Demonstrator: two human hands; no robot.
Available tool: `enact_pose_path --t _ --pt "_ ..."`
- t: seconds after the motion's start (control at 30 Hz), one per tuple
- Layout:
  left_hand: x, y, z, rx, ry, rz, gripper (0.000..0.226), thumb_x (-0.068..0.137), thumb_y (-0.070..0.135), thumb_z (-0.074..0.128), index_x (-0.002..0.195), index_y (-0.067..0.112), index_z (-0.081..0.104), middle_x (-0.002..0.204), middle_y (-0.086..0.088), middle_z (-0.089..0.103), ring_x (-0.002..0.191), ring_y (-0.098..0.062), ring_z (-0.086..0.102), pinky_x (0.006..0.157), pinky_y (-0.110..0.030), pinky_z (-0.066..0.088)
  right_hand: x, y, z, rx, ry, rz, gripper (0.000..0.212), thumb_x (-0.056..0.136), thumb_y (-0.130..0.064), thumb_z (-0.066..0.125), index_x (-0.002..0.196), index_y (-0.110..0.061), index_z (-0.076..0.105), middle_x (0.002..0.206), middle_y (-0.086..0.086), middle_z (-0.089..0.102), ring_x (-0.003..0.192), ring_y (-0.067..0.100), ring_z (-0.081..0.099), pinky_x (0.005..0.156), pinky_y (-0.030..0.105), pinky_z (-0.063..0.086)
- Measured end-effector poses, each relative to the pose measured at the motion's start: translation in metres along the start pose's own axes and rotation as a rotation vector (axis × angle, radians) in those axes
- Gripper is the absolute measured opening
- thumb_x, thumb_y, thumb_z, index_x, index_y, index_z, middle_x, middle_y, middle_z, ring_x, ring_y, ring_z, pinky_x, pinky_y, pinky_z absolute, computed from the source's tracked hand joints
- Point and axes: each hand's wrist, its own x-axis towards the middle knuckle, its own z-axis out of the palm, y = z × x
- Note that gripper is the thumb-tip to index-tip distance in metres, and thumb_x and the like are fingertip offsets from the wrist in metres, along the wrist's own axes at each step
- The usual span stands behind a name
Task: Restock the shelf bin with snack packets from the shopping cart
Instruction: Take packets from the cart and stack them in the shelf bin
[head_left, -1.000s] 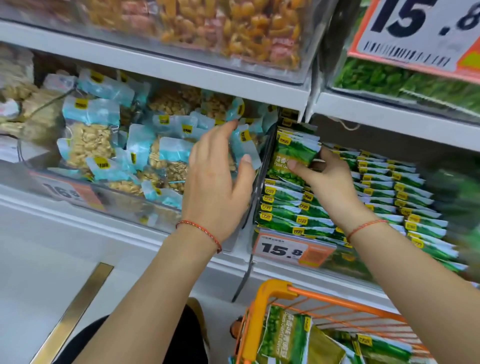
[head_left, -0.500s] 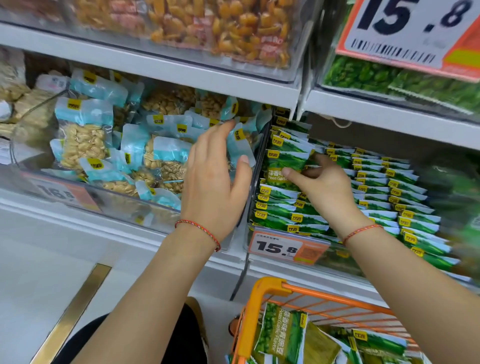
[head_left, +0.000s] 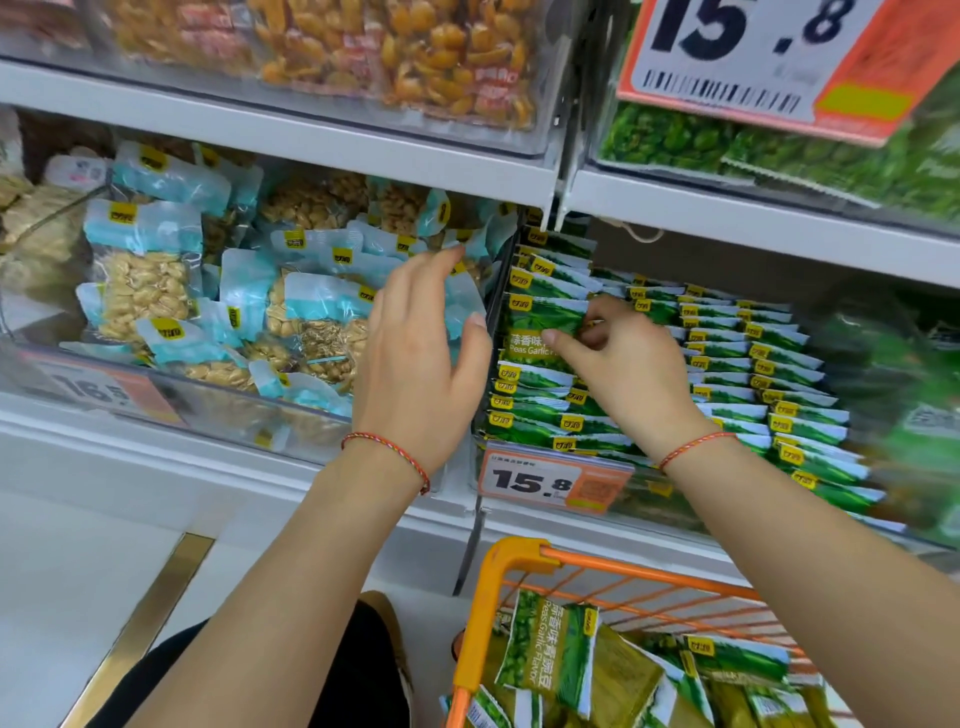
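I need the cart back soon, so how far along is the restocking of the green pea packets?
Done: the shelf bin already holds several rows of green packets. In hand: the right hand pinches one green pea packet at the bin's left end; the left hand is open beside it. Left: the orange cart has more packets to shelve.

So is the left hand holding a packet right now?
No, the left hand hovers with straight, spread fingers at the divider and holds nothing, while the right hand pinches a green pea packet in the bin.
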Motion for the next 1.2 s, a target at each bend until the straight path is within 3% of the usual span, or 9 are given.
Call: enact_pose_path --t 0.13,0.27,0.4,0.53,0.67,0.73,0.8,0.93,1.2 --pt "-0.008 0.001 -0.007 -0.015 0.037 0.030 0.044 0.089 0.019 0.046 0.131 0.007 0.049 0.129 -0.009 0.051 0.122 -0.020 0.044 0.103 -0.027 0.031 -0.011 0.005 -0.017 0.152 -0.070 0.097 0.039 0.084 -0.056 0.059 0.095 -0.019 0.060 0.086 -0.007 0.063 0.087 0.018 0.060 0.076 0.035 0.051" --pt "-0.029 0.015 -0.019 -0.047 0.055 0.081 0.035 0.088 0.017 0.046 0.120 0.009 0.057 0.121 -0.006 0.057 0.115 -0.018 0.047 0.100 -0.024 0.032 -0.035 0.020 -0.047 0.207 -0.035 0.130 0.024 0.090 -0.044 0.058 0.098 -0.023 0.063 0.077 -0.019 0.055 0.082 0.011 0.056 0.064 0.025 0.041" --pt "-0.054 0.059 -0.031 -0.095 -0.094 0.226 0.024 0.090 0.013 0.048 0.104 0.014 0.067 0.098 0.012 0.059 0.095 -0.005 0.050 0.088 -0.014 0.036 -0.069 0.031 -0.082 0.373 -0.012 0.107 0.014 0.091 -0.032 0.060 0.080 -0.025 0.064 0.073 -0.007 0.067 0.066 0.012 0.062 0.062 0.027 0.047" --pt "-0.084 0.102 -0.037 -0.122 -0.574 0.280 0.028 0.092 0.023 0.044 0.105 0.019 0.068 0.097 0.007 0.069 0.090 -0.011 0.061 0.078 -0.026 0.046 -0.107 0.031 -0.112 0.565 -0.160 0.092 0.023 0.093 -0.019 0.058 0.072 -0.012 0.062 0.063 0.003 0.066 0.043 0.009 0.055 0.053 0.027 0.044" --pt "-0.109 0.126 -0.019 0.506 -1.225 0.201 0.032 0.098 0.020 0.042 0.122 0.009 0.060 0.115 -0.018 0.064 0.110 -0.031 0.058 0.086 -0.035 0.046 -0.146 0.039 -0.127 0.420 -0.457 0.165 0.027 0.092 -0.020 0.060 0.072 -0.003 0.067 0.048 -0.001 0.062 0.038 0.007 0.053 0.043 0.018 0.043" --pt "-0.121 0.123 -0.009 0.668 -1.350 0.074 0.032 0.098 0.017 0.040 0.113 -0.003 0.060 0.112 -0.026 0.063 0.094 -0.036 0.062 0.077 -0.040 0.050 -0.167 0.049 -0.118 0.301 -0.569 0.243 0.027 0.092 -0.024 0.060 0.075 -0.004 0.069 0.051 -0.001 0.064 0.041 0.008 0.056 0.042 0.016 0.042" --pt "-0.128 0.115 0.001 0.720 -1.349 -0.031 0.031 0.097 0.014 0.040 0.108 -0.003 0.064 0.110 -0.023 0.066 0.084 -0.032 0.061 0.076 -0.039 0.051 -0.186 0.061 -0.097 0.184 -0.687 0.340 0.031 0.091 -0.032 0.060 0.087 -0.003 0.069 0.064 0.003 0.068 0.050 0.012 0.060 0.045 0.017 0.044" --pt "-0.142 0.100 0.020 0.710 -1.303 -0.204 0.034 0.100 0.013 0.034 0.120 -0.001 0.058 0.123 -0.018 0.060 0.112 -0.033 0.059 0.093 -0.040 0.046 -0.212 0.081 -0.053 0.017 -0.733 0.446 0.042 0.090 -0.043 0.058 0.101 -0.003 0.066 0.067 0.006 0.064 0.047 0.014 0.055 0.052 0.025 0.050" --pt "-0.151 0.075 0.037 0.496 -1.105 -0.583 0.072 0.088 0.055 0.056 0.137 0.003 0.043 0.140 -0.011 0.047 0.122 -0.022 0.052 0.090 -0.026 0.046 -0.223 0.086 -0.016 0.324 -0.512 0.623 0.027 0.082 -0.033 0.071 0.074 -0.014 0.053 0.061 0.003 0.059 0.051 0.015 0.055 0.047 0.023 0.045"
